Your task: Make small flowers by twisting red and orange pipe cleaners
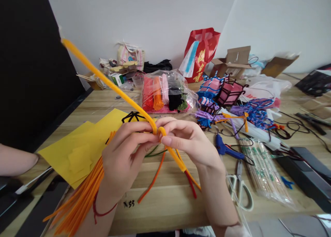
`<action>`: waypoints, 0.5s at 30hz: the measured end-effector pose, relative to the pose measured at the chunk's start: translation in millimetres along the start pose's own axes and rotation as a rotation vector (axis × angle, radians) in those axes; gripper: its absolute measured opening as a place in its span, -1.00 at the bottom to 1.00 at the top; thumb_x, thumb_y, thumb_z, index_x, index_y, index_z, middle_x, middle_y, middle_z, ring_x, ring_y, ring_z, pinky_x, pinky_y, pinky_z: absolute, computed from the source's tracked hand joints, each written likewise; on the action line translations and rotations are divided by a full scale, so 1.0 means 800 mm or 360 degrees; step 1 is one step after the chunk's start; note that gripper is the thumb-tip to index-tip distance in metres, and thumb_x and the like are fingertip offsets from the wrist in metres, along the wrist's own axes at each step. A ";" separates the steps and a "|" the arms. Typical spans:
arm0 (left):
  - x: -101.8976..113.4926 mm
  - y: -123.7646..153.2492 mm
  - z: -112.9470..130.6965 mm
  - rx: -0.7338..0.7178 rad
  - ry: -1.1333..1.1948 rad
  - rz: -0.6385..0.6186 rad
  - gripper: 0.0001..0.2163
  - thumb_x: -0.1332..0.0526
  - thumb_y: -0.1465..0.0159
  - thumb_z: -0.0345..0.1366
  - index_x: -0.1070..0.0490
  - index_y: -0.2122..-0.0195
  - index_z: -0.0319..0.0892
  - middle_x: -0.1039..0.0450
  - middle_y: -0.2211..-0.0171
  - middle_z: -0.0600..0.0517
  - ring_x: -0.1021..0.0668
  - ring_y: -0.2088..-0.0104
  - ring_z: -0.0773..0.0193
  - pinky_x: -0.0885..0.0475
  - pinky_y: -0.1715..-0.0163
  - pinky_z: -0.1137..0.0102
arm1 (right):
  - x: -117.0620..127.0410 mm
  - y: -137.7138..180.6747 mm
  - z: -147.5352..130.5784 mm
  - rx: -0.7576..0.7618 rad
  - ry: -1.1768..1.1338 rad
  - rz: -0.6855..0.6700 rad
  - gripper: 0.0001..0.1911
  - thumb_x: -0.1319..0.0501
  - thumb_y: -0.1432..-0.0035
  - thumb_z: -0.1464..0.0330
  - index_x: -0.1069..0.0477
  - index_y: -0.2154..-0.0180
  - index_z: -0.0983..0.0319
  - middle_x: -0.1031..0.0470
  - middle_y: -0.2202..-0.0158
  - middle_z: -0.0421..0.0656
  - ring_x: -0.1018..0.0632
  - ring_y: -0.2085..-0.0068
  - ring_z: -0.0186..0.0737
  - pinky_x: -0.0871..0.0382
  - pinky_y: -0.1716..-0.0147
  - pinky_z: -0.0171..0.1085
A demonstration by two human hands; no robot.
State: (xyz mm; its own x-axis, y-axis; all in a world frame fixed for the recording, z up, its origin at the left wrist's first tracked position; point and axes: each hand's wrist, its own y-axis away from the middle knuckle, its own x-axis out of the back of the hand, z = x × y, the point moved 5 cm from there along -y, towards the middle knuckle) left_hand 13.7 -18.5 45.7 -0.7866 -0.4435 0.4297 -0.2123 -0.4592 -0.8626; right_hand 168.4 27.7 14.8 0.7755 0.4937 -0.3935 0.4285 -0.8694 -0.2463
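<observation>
My left hand [124, 154] and my right hand [188, 142] meet at the middle of the view, both pinched on a long yellow-orange pipe cleaner [103, 78]. It rises up and left from my fingers and is bent into a small loop [160, 130] between my fingertips. Its lower end runs down right beneath my right hand. A bundle of orange pipe cleaners [80, 195] lies under my left wrist. Loose orange and red pipe cleaners [152, 181] lie on the wooden table [165, 202] below my hands.
Yellow paper sheets [77, 150] lie at left with a small black wire shape [133, 117]. A bag of coloured pipe cleaners [165, 92], woven baskets [222, 90], a blue glue gun [227, 150], scissors [241, 188], skewer packs [263, 168], a red bag [201, 52]. Another person's arm [15, 159] at left.
</observation>
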 end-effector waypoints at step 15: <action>0.003 0.006 0.000 -0.0011 0.0012 -0.0004 -0.83 -0.33 -0.40 -0.46 -0.57 0.12 0.01 -0.61 0.11 0.08 -0.67 0.12 0.22 -0.64 0.14 0.27 | 0.000 -0.004 0.013 -0.0066 -0.0178 0.0078 -0.81 -0.64 0.09 0.29 -0.67 0.45 0.09 -0.64 0.16 -0.23 -0.62 0.16 -0.25 -0.56 0.08 -0.22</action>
State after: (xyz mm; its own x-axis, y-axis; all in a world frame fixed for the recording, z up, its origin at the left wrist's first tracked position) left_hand 10.8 -21.6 42.7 -0.7903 -0.4366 0.4299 -0.2183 -0.4549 -0.8634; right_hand 162.0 31.1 6.4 0.7406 0.4479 -0.5010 0.4118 -0.8916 -0.1884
